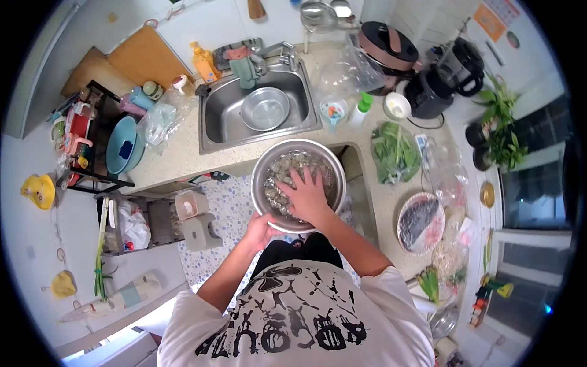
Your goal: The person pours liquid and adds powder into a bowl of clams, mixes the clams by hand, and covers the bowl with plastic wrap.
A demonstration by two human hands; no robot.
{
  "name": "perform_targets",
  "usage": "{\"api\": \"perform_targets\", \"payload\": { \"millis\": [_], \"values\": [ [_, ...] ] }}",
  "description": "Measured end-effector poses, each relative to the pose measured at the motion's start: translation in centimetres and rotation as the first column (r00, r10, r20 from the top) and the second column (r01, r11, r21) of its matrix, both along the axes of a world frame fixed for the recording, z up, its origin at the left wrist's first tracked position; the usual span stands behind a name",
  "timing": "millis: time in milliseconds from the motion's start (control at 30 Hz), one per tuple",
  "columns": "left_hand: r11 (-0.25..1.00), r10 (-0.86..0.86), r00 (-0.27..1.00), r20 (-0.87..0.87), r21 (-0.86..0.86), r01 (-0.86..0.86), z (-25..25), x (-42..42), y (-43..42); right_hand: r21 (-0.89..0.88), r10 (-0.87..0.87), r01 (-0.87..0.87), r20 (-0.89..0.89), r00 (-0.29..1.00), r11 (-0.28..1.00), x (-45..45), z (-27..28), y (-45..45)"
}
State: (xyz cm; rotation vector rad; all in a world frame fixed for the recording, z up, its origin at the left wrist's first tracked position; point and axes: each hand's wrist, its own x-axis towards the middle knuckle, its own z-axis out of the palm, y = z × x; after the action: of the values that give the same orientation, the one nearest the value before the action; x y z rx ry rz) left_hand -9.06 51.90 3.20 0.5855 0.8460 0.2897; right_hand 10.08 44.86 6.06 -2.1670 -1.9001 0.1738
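Note:
A large steel basin point(259, 160) is in front of my body, tilted a little towards me. Inside it lie many small greyish-brown pieces that look like clams point(276, 174), wet and shiny. My left hand point(262, 230) grips the near left part of the basin's rim, with the thumb over the edge. My right hand point(306, 197) is inside the basin, resting on the clams with its fingers spread. Whatever lies beneath that palm is hidden.
Beyond the basin is a steel sink point(211, 116) with a metal bowl point(265, 109) in it. On the right counter are bagged greens point(394, 153) and a covered round tray point(420, 223). A blue basin point(124, 144) stands at left.

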Motion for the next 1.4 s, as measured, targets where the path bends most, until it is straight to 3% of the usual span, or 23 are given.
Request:
{"api": "perform_targets", "payload": {
  "millis": [67, 167, 367, 567, 767, 967, 1167, 1267, 1400],
  "values": [
    [0.999, 0.050, 0.998, -0.039, -0.007, -0.050, 0.2, 0.5, 1.5, 0.013, -0.002, 0.001, 0.035, 0.999, 1.000, 1.2, -0.4, 2.4],
    [0.987, 0.159, 0.985, -0.060, 0.017, -0.159, 0.7, 1.4, 3.3, -0.154, 0.023, -0.027, -0.029, 0.999, 0.988, 2.8, 0.8, 5.9],
    [0.957, 0.291, 0.955, -0.049, 0.001, -0.292, -0.4, 0.8, 7.0, -0.156, 0.180, -0.207, -0.168, 0.969, 0.966, 3.6, -0.7, 11.5],
    [0.920, 0.392, 0.918, -0.057, 0.033, -0.391, 0.2, -0.4, 11.1, -0.074, 0.354, -0.402, -0.352, 0.867, 0.913, 2.2, -0.4, 16.7],
    [0.902, 0.430, 0.901, -0.056, 0.044, -0.428, -0.3, -2.7, 17.1, 0.158, 0.376, -0.343, -0.476, 0.795, 0.926, 0.0, -2.2, 22.7],
    [0.917, 0.396, 0.917, -0.048, 0.078, -0.391, -0.7, -5.4, 24.3, 0.198, 0.504, -0.463, -0.362, 0.784, 0.864, -1.8, -1.9, 30.2],
    [0.935, 0.351, 0.931, -0.102, 0.083, -0.344, -1.1, -8.1, 30.5, 0.036, 0.417, -0.430, -0.331, 0.846, 0.902, -4.5, -3.1, 36.4],
    [0.940, 0.342, 0.927, -0.153, 0.080, -0.333, -1.3, -9.0, 32.9, 0.135, 0.344, -0.319, -0.260, 0.902, 0.938, -5.6, -3.3, 38.8],
    [0.946, 0.324, 0.923, -0.207, 0.076, -0.315, -1.6, -9.8, 35.0, 0.138, 0.209, -0.171, -0.350, 0.913, 0.976, -6.7, -5.5, 42.2]
  ]
}}
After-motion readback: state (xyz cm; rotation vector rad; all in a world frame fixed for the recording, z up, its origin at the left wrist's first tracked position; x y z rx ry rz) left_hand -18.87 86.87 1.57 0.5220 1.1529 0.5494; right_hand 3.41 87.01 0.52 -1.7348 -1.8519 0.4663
